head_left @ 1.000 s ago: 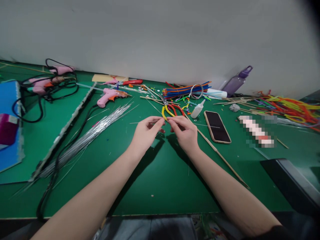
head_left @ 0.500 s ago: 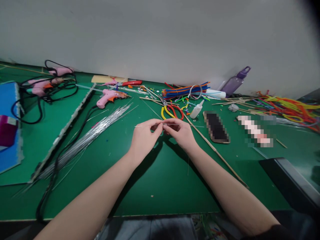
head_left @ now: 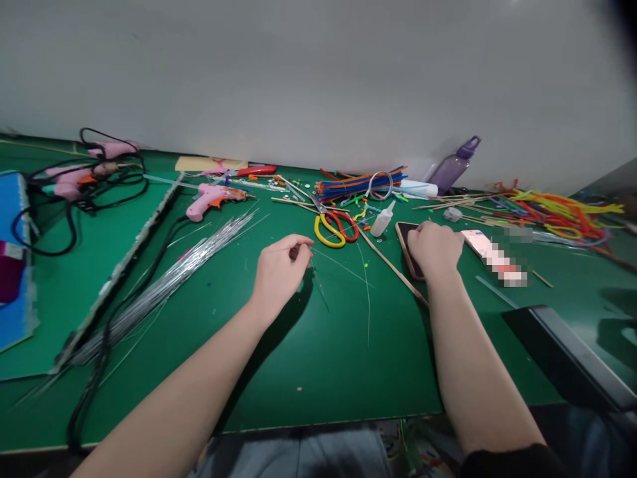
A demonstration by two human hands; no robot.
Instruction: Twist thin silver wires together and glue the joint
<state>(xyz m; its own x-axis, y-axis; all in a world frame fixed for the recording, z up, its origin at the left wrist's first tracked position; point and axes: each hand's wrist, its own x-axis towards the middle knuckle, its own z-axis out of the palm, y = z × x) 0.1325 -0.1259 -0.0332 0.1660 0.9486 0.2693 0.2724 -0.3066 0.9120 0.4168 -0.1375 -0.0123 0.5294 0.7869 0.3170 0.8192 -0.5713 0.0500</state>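
My left hand [head_left: 283, 269] is above the middle of the table, thumb and fingertips pinched on thin metal wire [head_left: 321, 287]. Strands of it trail down and to the right from the pinch. To the right, my right hand [head_left: 438, 249] lies over a dark phone [head_left: 404, 247] in a light-edged case, covering much of it. Its knuckles look bent, but the fingertips are hidden behind the back of the hand. Scissors [head_left: 329, 229] with yellow and red handles and a small white squeeze bottle [head_left: 382, 220] are between the two hands, farther back.
A bundle of silvery wires [head_left: 186, 262] lies at left beside a pink glue gun [head_left: 209, 201] and its black cord. Behind are blue and orange pipe cleaners [head_left: 353, 184] and a purple bottle [head_left: 452, 166]. A bamboo stick [head_left: 393, 267] and a lit phone [head_left: 480, 244] lie at right.
My right hand has left the wire and moved right onto the dark phone. My left hand stays near its place with the wire, whose strands now hang lower. The view has shifted slightly.
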